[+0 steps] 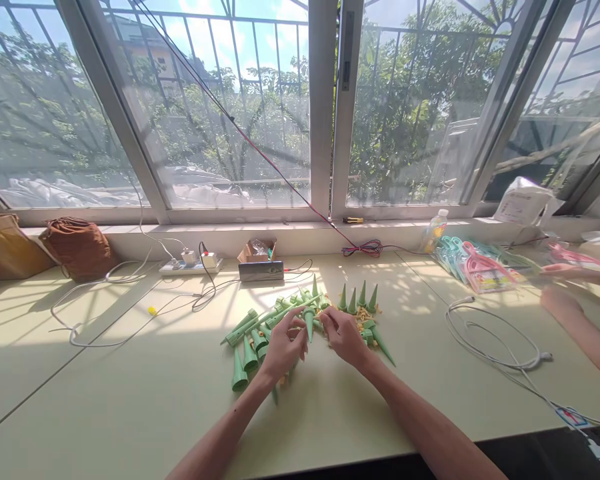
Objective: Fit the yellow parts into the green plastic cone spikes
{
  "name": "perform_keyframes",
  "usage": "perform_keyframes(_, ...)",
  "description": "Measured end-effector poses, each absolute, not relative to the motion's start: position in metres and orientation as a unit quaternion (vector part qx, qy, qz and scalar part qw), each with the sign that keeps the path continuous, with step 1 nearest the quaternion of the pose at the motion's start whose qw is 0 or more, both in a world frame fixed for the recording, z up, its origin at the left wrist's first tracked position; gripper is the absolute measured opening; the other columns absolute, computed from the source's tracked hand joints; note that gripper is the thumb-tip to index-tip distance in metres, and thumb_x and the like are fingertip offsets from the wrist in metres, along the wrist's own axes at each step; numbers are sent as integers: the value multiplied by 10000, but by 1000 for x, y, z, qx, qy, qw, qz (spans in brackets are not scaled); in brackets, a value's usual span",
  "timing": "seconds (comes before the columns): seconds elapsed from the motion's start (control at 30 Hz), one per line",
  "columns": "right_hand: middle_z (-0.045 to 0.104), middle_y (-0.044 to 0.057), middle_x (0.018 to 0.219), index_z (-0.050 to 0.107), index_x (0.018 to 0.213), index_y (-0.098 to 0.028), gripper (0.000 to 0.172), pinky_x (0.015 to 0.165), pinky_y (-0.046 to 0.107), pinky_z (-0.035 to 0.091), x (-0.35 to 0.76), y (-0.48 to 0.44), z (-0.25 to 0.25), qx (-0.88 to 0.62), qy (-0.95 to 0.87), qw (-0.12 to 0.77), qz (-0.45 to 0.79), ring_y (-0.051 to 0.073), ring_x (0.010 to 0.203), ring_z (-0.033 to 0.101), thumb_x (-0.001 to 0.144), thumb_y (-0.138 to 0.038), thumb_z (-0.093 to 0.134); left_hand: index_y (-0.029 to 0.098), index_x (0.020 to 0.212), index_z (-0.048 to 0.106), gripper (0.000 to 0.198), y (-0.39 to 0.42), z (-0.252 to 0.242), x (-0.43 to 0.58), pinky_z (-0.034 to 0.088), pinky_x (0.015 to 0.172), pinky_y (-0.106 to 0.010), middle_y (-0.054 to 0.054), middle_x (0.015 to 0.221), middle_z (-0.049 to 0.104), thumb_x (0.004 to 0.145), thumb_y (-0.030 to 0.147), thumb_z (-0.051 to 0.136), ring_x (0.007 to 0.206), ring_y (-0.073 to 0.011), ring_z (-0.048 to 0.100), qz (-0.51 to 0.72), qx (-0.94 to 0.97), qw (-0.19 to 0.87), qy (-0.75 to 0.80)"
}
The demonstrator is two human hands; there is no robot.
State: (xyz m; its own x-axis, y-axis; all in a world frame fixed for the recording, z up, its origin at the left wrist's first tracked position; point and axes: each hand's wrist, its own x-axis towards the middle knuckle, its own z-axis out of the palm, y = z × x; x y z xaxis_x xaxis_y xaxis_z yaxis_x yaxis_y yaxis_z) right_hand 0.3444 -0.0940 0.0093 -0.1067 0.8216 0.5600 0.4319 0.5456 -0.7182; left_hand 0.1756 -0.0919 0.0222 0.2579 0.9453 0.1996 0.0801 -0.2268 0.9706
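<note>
My left hand is closed around a green cone-shaped plastic spike, whose point faces down toward me. Just right of it, my right hand pinches its thumb and fingers together; what lies between them is too small to make out. Under and beyond both hands spreads a pile of similar green spikes, several with wide hollow ends, such as the loose spike at the left. Four-sided order is absent there, but upright spikes stand at the right. Small yellow pieces lie scattered among them.
A small cardboard box and a power strip sit by the sill. White cable coils at the right. Beyond it, a co-worker's hands are near pink and teal packaged items. A brown drawstring bag stands left.
</note>
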Motion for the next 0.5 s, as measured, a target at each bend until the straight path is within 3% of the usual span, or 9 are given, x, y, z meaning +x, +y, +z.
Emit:
perform_keyframes(0.2,447,-33,602,486,742,-191,319,535,228,318,346,-94,12,-436,-705,524,197,113,534,401,995,-363,397,194,1148,525,387,-95,27,175,282,255,-166,71,560,544,877,467,556,260,-65,397,452,628,475,420)
perform_keyframes(0.3,453,-31,607,486,738,-190,314,543,227,325,346,-94,13,-436,-707,523,191,112,539,409,991,-359,407,178,949,557,365,-95,29,176,206,237,-165,68,469,527,898,536,503,223,-69,352,453,606,492,430)
perform_keyframes(0.4,455,-27,611,486,736,-192,309,544,231,330,346,-95,13,-437,-710,518,190,116,540,409,989,-352,409,171,676,501,474,-95,30,176,195,248,-174,38,424,523,903,586,463,223,-71,365,447,602,504,429)
perform_keyframes(0.5,479,-19,623,499,746,-191,296,547,233,338,345,-96,14,-431,-717,513,192,121,550,426,986,-341,413,170,608,477,502,-96,31,178,225,276,-180,35,422,525,889,586,497,234,-63,375,434,614,515,411)
